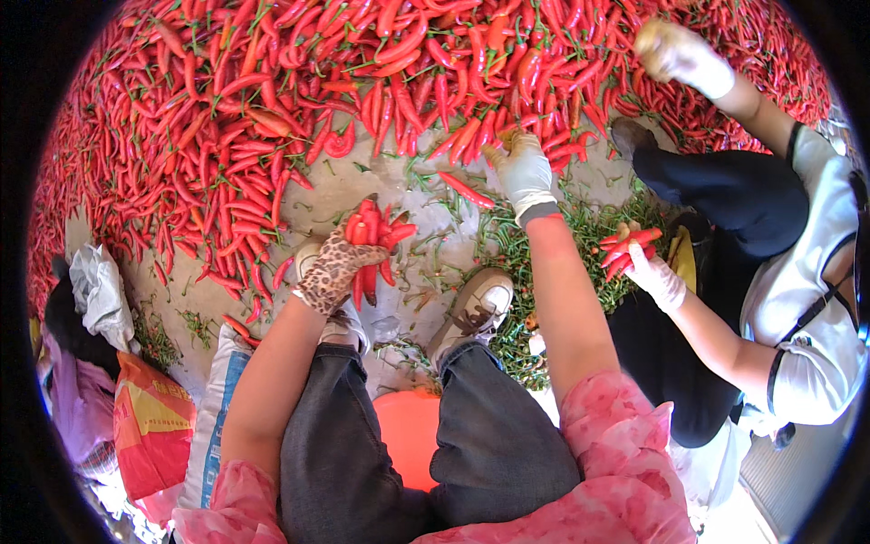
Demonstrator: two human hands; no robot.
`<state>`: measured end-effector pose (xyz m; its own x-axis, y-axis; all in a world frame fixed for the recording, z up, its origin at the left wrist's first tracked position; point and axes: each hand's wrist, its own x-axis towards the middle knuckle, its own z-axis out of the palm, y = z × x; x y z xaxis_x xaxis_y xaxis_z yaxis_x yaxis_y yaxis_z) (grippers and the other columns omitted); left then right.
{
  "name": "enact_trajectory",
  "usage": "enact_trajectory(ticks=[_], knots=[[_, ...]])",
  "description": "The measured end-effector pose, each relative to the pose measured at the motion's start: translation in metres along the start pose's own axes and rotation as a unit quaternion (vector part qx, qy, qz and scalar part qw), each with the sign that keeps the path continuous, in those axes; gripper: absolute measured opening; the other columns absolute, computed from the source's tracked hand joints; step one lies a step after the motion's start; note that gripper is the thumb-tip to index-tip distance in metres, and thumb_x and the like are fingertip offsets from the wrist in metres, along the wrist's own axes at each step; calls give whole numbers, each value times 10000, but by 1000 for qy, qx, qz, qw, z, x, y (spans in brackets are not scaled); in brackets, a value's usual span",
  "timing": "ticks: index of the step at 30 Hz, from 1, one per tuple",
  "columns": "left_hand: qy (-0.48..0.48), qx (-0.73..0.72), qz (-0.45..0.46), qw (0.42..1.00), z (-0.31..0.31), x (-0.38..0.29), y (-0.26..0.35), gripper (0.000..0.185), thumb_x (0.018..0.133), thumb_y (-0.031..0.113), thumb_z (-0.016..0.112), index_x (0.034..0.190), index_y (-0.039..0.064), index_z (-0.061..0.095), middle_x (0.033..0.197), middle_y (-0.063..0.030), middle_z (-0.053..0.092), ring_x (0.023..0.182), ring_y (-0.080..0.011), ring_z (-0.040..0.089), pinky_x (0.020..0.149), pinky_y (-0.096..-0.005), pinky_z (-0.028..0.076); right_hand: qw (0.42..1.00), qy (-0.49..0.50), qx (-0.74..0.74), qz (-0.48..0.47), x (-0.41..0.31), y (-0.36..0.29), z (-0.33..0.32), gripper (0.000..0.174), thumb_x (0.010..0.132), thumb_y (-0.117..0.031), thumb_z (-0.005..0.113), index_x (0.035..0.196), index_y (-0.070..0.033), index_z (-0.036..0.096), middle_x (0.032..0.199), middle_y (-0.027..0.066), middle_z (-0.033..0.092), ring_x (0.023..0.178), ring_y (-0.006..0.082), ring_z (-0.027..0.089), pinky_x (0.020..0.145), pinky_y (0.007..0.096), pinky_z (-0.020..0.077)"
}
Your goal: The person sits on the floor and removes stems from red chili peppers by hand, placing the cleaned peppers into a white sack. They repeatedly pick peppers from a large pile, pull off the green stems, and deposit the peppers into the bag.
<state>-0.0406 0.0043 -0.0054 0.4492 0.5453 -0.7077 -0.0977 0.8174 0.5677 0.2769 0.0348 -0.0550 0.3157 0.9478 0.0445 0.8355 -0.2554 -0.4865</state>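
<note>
My left hand (343, 268), in a leopard-print glove, grips a bunch of red chili peppers (367, 234) above the floor in front of my shoes. My right hand (522, 166) wears a whitish glove with yellowed fingertips. It reaches to the near edge of a broad heap of red chilies (435, 61), many with green stems. Its fingertips are partly hidden among the peppers, so whether they hold one is unclear. A single loose chili (466, 190) lies on the floor just left of that hand.
Cut green stems (503, 272) litter the concrete floor (319, 197). An orange-red bucket (406, 435) is between my legs. At right, a co-worker's gloved hand (652, 272) holds chilies; the other gloved hand (680, 58) is over the heap. Bags (153, 425) stand at left.
</note>
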Motion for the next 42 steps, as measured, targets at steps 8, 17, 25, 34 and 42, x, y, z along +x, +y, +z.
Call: enact_trajectory(ticks=[8, 17, 25, 34, 42], knots=[[-62, -152, -90, 982, 33, -30, 38, 853, 591, -75, 657, 1391, -8, 369, 1257, -185, 529, 1058, -348, 597, 923, -498, 503, 953, -260, 146, 51, -96, -2, 10, 321, 875, -158, 613, 1159, -12, 588, 1040, 149, 632, 922, 246, 613, 827, 358, 491], [-117, -178, -80, 974, 12, -23, 15, 681, 612, 33, 687, 1259, -7, 475, 1039, -163, 630, 942, -327, 643, 881, -445, 506, 718, -440, 489, 230, -102, -53, -17, 276, 940, -236, 589, 1012, 21, 657, 796, 43, 652, 660, 95, 546, 601, 215, 445], [-160, -181, -15, 970, 13, -24, 20, 680, 533, 72, 734, 1150, -112, 517, 904, -202, 647, 808, -329, 659, 731, -455, 555, 552, -496, 608, 282, -108, -62, 2, 305, 955, -325, 570, 921, -38, 668, 736, -2, 615, 650, 94, 549, 597, 266, 449], [-17, -277, 2, 961, 10, -14, 18, 669, 682, 154, 672, 1305, 65, 444, 1181, -153, 570, 1129, -350, 549, 1033, -560, 398, 970, -39, -120, -210, 24, -40, 5, 297, 762, -34, 529, 1030, -97, 640, 961, 150, 630, 920, 325, 574, 747, 434, 491], [11, -307, 1, 951, -3, -5, 17, 686, 739, 45, 604, 1385, 84, 376, 1270, -144, 530, 1164, -364, 524, 1012, -465, 433, 939, -247, -193, -140, -30, -31, -5, 213, 859, -133, 551, 1038, -46, 628, 886, 168, 666, 838, 304, 652, 710, 400, 525]])
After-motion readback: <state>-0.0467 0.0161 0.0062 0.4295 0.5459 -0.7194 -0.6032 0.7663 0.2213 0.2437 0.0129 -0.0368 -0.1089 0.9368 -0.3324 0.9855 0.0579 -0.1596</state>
